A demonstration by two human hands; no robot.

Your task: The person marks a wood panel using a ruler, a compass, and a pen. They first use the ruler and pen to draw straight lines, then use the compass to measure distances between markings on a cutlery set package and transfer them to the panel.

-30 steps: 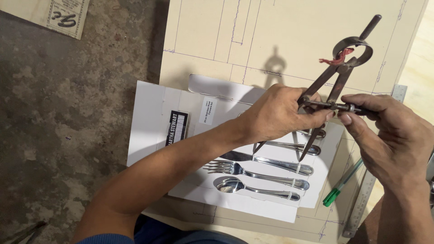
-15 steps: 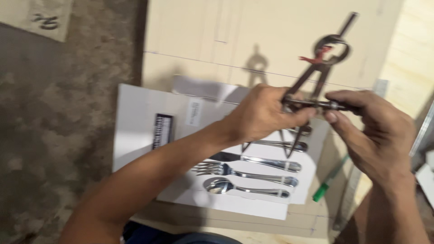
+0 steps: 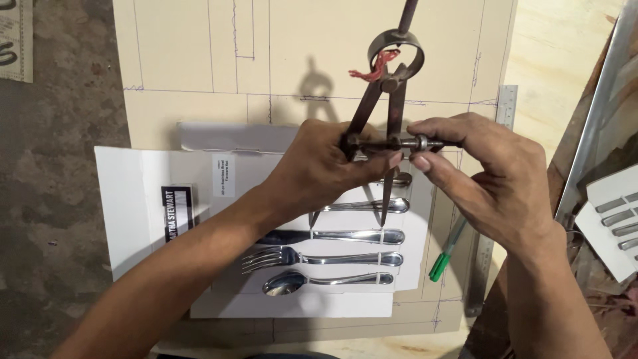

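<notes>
Grey concrete floor, one pale beige board ruled with thin pencilled lines laid on it.

- White card flatware pack, one, flat on the board. It shows one table knife, one fork and two spoons, one at the bottom and one above the knife; a further piece sits mostly hidden under the hands.
- Steel rule, one, along the board's right edge.
- Green marker pen, one, between pack and rule.
- Second white card with cutlery handles, one, far right, cut off by the frame.
- Dark steel spring dividers with round bow head and a scrap of red thread, one, held upright above the pack, points down.

Left hand: curled, gripping the dividers' left leg at the cross screw.
Right hand: thumb and forefinger pinched on the screw's knurled nut; other fingers loosely bent.
</notes>
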